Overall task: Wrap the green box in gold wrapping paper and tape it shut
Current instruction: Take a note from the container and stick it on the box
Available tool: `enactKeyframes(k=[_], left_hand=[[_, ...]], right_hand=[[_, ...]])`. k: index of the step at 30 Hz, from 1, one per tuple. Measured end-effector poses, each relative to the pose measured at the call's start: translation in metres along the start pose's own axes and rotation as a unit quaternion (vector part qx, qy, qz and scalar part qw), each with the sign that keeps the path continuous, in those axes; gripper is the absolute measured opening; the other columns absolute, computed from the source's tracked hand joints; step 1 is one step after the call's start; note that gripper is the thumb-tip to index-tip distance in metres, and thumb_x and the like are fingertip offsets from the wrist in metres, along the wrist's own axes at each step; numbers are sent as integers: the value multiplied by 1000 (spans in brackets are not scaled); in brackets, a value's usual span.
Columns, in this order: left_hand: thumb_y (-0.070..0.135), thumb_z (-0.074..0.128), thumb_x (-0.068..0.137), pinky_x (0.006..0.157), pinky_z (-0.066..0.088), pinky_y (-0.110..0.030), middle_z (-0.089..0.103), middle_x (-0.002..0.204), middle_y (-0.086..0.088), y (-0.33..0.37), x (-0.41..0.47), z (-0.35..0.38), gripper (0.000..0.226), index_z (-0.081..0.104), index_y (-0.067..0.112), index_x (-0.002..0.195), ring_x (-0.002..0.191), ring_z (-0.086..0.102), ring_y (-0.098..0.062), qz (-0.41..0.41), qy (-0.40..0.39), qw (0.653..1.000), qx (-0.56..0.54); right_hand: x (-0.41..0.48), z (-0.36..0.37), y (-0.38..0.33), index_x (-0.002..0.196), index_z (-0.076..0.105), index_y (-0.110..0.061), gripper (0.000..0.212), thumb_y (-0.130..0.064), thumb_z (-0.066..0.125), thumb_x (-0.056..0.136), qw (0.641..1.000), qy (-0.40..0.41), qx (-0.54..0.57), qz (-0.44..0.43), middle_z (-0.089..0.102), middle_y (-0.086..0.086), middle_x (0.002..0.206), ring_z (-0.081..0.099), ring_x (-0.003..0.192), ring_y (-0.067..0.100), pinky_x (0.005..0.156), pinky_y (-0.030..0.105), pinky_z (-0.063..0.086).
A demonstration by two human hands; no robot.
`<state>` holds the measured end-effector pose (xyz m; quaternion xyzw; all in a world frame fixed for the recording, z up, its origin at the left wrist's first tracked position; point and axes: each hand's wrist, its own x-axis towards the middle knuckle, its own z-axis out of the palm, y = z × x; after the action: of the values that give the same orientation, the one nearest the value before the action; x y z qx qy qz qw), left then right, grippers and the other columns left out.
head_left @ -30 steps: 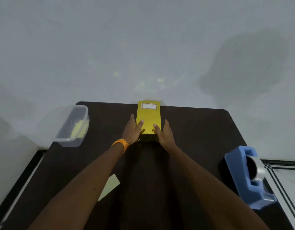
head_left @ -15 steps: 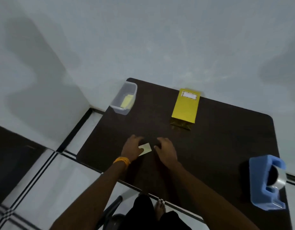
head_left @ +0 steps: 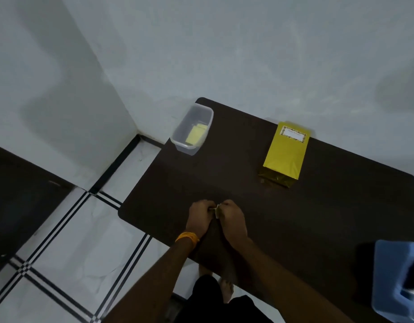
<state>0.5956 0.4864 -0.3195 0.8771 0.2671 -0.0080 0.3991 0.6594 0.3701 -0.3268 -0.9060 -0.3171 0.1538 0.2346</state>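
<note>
A: Position of gold-wrapped box (head_left: 285,151)?
B: Far worktop (head_left: 224,180) edge; white bordered label (head_left: 292,134), writing illegible.
A: Grips?
B: Left grip (head_left: 199,219), right grip (head_left: 232,221): both pinching one small pale slip (head_left: 216,211), near edge.

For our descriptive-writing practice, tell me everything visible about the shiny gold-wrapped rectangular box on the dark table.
The gold-wrapped rectangular box lies flat on the dark brown table, near its far edge. Its smooth foil-like paper shines yellow on top; the near end looks darker and creased. A white label with a patterned border sits at the far end. Nothing touches it but the table.
</note>
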Motion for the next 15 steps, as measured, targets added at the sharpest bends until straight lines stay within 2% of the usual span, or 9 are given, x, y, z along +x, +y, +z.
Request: enactKeyframes(k=[2,4,7,10,13,15], left_hand=[[5,64,88,75,58,-29,71,86,3,9,6,4,19,72,16,101,78,67,-8,-17,-24,997,-68],[5,71,85,75,59,-26,71,91,2,23,15,6,31,67,19,112,81,69,-6,-27,-40,993,-112],[7,74,82,72,61,-30,73,88,1,51,34,8,19,71,16,98,78,70,-6,0,-48,990,-135],[15,74,84,70,60,-36,73,80,3,91,54,13,2,74,14,86,74,71,-7,70,-78,983,-153],[14,73,83,67,57,-38,70,75,7,137,72,25,9,70,19,77,74,67,-6,120,-83,981,-130],[11,75,81,72,57,-33,73,81,8,167,81,36,10,74,21,81,80,68,-4,150,-89,976,-133]], right_hand=[[4,-12,3,85,71,-11,14,-4,60,90,998,12,47,45,66,5,89,60,76,15,67,23,46],[5,-29,7,82,72,-13,17,-3,61,88,991,29,93,86,67,1,81,57,69,9,62,17,42],[5,-62,17,87,73,-17,19,-3,61,88,972,48,164,162,66,-9,78,58,69,-1,61,8,42],[6,-103,32,90,75,-20,16,-12,61,91,946,93,229,211,70,-12,80,63,73,-3,68,17,50],[5,-146,54,92,77,-23,7,-23,70,90,920,127,284,238,73,-11,80,68,75,-2,70,21,57],[2,-171,71,87,77,-22,4,-18,75,86,903,151,312,254,75,-7,77,72,75,4,75,31,61]])
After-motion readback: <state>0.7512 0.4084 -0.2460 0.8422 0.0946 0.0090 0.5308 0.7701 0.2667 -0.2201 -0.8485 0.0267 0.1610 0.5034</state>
